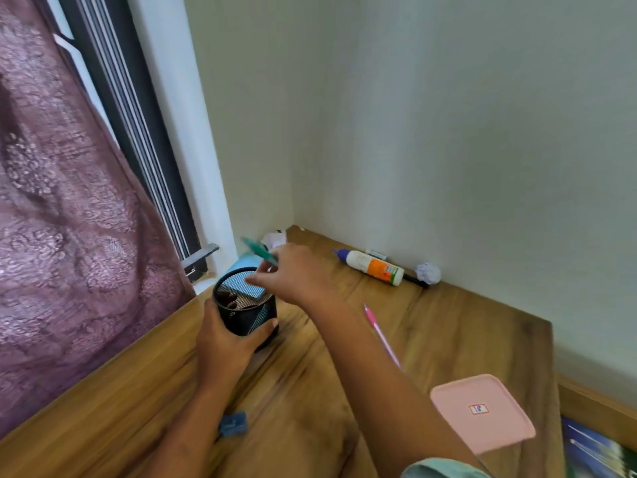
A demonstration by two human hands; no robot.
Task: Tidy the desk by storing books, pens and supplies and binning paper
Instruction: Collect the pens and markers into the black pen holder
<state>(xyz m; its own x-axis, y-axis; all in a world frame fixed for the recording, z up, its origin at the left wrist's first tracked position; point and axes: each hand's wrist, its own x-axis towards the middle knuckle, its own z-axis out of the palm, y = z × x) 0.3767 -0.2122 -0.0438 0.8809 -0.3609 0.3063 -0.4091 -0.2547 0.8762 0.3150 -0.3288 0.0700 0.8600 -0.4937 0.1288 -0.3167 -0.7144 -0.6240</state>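
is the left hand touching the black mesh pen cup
Touching. The head view shows the left hand wrapped round the black mesh pen cup, thumb against its side.

A black mesh cup (245, 312) stands upright, gripped by the left hand (220, 343). A green pen (259, 251), pinched in the right hand (293, 274), tilts above its rim at 12 o'clock. At 2 o'clock from the cup a glue bottle (374, 267) lies on its side, with a paper ball (428, 272) just past it. A pink pen (382, 336) lies flat at 3 o'clock.

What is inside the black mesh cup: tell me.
The mesh cup holds a light blue block and something brown, blurred. Its bottom is hidden by its wall and the left hand.
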